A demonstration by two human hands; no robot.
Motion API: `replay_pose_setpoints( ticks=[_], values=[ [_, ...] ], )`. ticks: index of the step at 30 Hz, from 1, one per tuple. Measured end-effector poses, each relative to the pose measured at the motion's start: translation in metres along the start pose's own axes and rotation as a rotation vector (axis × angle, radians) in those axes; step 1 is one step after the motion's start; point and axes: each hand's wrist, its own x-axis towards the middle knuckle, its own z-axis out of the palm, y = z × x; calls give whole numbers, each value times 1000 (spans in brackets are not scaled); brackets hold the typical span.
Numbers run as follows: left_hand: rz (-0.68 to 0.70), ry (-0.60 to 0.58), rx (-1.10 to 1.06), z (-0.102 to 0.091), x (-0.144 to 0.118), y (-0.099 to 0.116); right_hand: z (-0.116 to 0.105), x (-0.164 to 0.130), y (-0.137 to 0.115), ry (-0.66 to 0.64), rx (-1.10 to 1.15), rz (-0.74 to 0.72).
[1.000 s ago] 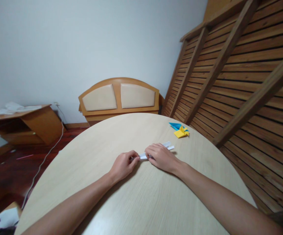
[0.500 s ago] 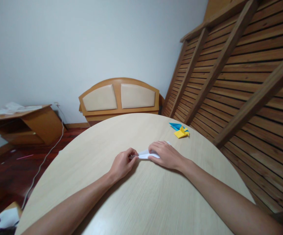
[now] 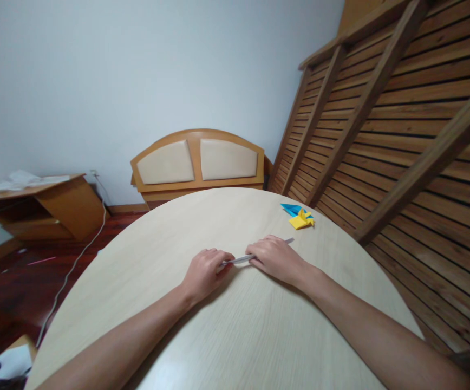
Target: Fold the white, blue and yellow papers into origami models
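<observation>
Between my hands runs a narrow strip of folded white paper (image 3: 242, 260), seen nearly edge-on, just above or on the round table (image 3: 259, 336). My left hand (image 3: 207, 272) pinches its left end with fingers closed. Closed round its right part is my right hand (image 3: 276, 257), and the paper's thin tip pokes out beyond the knuckles. My palms and fingers hide the paper's ends in part. Farther back on the right lie a yellow folded-paper figure (image 3: 300, 220) and a blue folded-paper piece (image 3: 290, 208), touching or overlapping.
Past the table's far edge stands a padded headboard (image 3: 196, 187). Slatted wooden panels (image 3: 385, 141) lean along the right side. On the left is a low cabinet (image 3: 72, 208) with white paper (image 3: 24, 179) on top, and a cable (image 3: 74, 265) trails across the floor.
The white paper has turned from showing a broad face to a thin edge-on strip. My left hand has rolled over it, and the paper's far tip now sticks out farther past my right hand.
</observation>
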Motion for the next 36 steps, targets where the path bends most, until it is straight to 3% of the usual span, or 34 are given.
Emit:
replay_pose_setpoints(
  ticks=[11,15,23,29,36],
  values=[
    [19,77,78,-1,3,-4,-9,-8,35,80,-124,78],
    [36,33,168,-6,4,-6,-7,-8,40,104,-121,63],
    [136,-148,333,-7,5,-7,7,-6,25,-6,-140,-33],
    [229,-156,315,-7,5,-8,5,-3,4,-80,-54,-110],
    [213,-222,334,-12,8,-2,8,-3,-1,-99,-48,-79]
  ],
)
